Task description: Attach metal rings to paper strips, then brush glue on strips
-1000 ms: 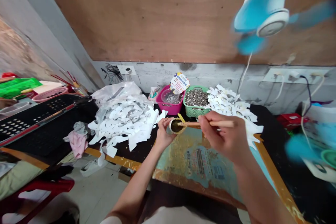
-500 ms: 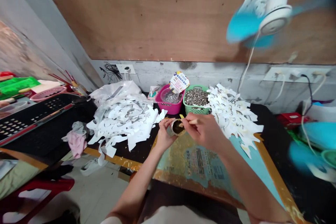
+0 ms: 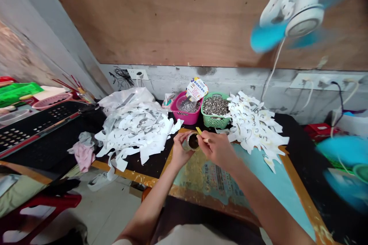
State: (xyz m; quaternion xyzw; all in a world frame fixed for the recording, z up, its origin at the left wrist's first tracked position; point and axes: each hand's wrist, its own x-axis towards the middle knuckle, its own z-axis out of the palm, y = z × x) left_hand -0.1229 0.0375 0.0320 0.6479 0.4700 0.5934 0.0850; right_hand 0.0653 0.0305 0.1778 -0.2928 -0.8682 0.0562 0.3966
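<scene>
My left hand (image 3: 181, 150) is wrapped round a small round jar (image 3: 192, 141), tipped with its mouth towards me and dark brown inside. At the jar's right rim my right hand (image 3: 219, 148) closes on a thin stick (image 3: 199, 130) with a yellow end pointing up and left. A pale wooden bit also shows by its fingers; whether it belongs to the same stick I cannot tell. Both hands are above a stained board (image 3: 198, 183) with a light blue sheet. Behind them stand a pink basket (image 3: 186, 117) and a green basket (image 3: 216, 122) of small shiny metal pieces.
White cut scraps (image 3: 143, 130) are heaped on the left, and white pieces with curved dark marks (image 3: 253, 122) on the right. One blue fan (image 3: 304, 21) spins on the wall; another blurred fan (image 3: 342, 149) is at the right edge. A red stool (image 3: 43, 203) stands lower left.
My right hand has shifted slightly left and down at the jar's rim, and the stick's yellow end shows more. My left hand still holds the jar in about the same place.
</scene>
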